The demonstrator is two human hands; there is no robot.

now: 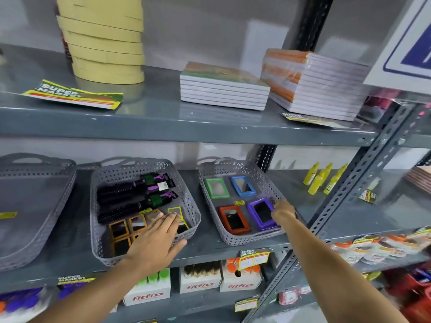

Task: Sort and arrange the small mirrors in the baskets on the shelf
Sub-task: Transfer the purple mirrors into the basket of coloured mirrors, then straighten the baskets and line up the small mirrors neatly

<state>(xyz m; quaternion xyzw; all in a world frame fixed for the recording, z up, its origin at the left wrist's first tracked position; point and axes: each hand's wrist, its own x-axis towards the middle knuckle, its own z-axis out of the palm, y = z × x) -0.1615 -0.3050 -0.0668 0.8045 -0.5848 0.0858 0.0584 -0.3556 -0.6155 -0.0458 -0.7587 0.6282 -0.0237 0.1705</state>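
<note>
The left hand (155,238) lies spread flat on yellow mirrors (130,227) in the middle basket (186,199). The right hand (283,210) pinches the purple mirror (262,213) in the right basket (235,238). The mirrors seem light, stiff and fragile; best held by the frame edges.

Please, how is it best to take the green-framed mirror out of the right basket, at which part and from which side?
Probably from above, pinching the two long edges of the green-framed mirror. It lies flat, glass up, on the floor of the right basket, so only the raised frame gives hold. Its left side lies near the basket wall, which leaves little room for a sideways approach; the blue-framed mirror lies apart on its other side.
</note>
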